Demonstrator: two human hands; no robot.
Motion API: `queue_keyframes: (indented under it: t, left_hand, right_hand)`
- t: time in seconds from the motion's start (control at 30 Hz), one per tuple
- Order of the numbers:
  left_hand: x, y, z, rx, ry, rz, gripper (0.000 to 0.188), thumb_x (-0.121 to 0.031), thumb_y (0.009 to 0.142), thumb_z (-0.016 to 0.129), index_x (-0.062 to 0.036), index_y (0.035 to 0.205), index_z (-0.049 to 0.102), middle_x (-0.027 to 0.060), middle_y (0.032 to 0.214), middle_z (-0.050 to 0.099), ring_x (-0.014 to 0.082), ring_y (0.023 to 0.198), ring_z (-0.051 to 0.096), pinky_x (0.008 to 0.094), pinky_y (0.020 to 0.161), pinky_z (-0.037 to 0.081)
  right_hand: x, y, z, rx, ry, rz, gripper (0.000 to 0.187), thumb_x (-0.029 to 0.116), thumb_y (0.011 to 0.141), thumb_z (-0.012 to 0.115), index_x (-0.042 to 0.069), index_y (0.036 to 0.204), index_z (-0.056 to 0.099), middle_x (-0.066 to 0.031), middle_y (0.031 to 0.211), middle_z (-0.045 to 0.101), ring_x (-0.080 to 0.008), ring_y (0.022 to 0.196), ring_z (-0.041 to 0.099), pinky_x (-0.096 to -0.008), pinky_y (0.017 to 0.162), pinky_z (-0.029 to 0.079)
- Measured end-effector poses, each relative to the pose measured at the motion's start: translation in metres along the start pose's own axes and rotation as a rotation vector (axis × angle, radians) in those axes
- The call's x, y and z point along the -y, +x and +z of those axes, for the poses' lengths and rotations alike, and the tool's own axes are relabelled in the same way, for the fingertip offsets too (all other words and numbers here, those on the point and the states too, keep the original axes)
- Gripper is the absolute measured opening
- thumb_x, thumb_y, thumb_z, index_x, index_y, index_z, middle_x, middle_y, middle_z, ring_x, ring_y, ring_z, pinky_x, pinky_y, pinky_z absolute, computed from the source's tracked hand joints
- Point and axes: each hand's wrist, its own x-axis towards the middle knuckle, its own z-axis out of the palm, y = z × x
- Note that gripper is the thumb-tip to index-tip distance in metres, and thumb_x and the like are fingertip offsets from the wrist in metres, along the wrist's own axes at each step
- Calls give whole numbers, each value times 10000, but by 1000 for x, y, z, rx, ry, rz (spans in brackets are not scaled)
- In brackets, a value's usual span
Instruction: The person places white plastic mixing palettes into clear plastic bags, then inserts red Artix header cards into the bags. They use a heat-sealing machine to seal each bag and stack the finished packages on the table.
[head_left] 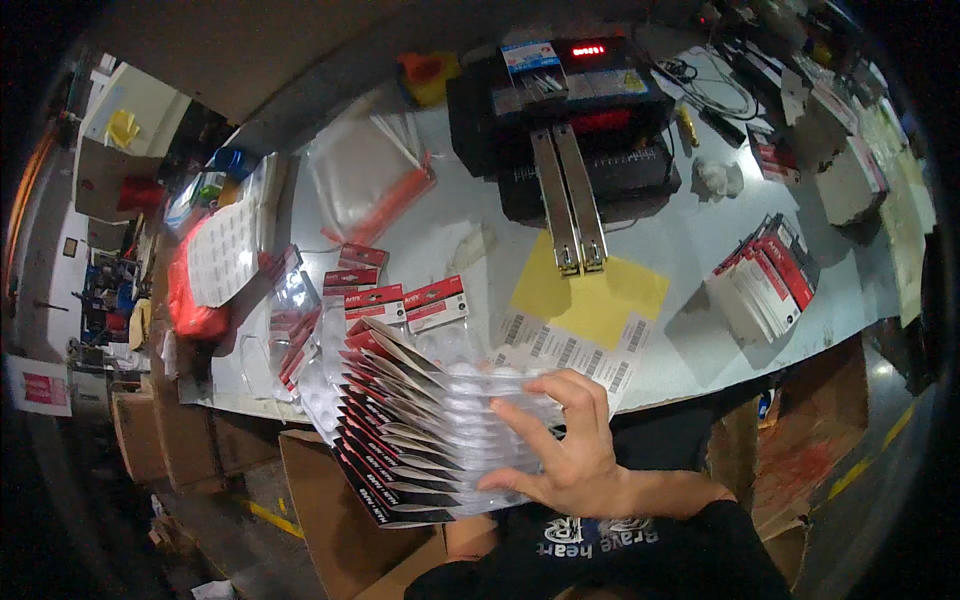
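Observation:
A fanned stack of blister packs [400,440], with black, red and white header cards and clear plastic pockets, is held in front of me at the table's near edge. My right hand [570,440] grips its clear plastic end, thumb and fingers spread along the packs. My left forearm [470,540] passes beneath the stack, and the left hand itself is hidden behind it. Just beyond, more blister packs [437,304] with red and white cards lie on the table. A yellow sheet [590,295] and white sheets of barcode labels [560,348] lie by my right hand.
A black machine [575,100] with a lit red display and two metal rails [570,200] stands at the back. Stacked carded packs [765,280] sit to the right. Clear bags [365,175] and a red bag [195,290] lie left. Cardboard boxes [800,430] stand below the table.

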Motion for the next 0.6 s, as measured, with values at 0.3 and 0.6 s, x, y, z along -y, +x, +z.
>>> queue_keyframes:
  t: [0.3, 0.6]
  left_hand:
    - [9, -16, -17, -96, -95, -18, 992, -275, 507, 814, -49, 1347, 338, 140, 1306, 423, 281, 1208, 391, 405, 1027, 305]
    - [22, 4, -42, -161, -216, -16, 995, -257, 503, 814, -45, 1348, 333, 139, 1298, 431, 274, 1200, 401, 401, 1023, 313]
  right_hand:
    - [-30, 36, 33, 492, 379, 69, 553, 349, 783, 672, 5, 1190, 520, -193, 1235, 528, -313, 1085, 533, -421, 850, 392]
    - [-72, 40, 234, 603, -142, 96, 823, 296, 828, 608, -8, 1429, 134, -210, 1509, 31, -416, 1385, 37, -557, 1035, 235]
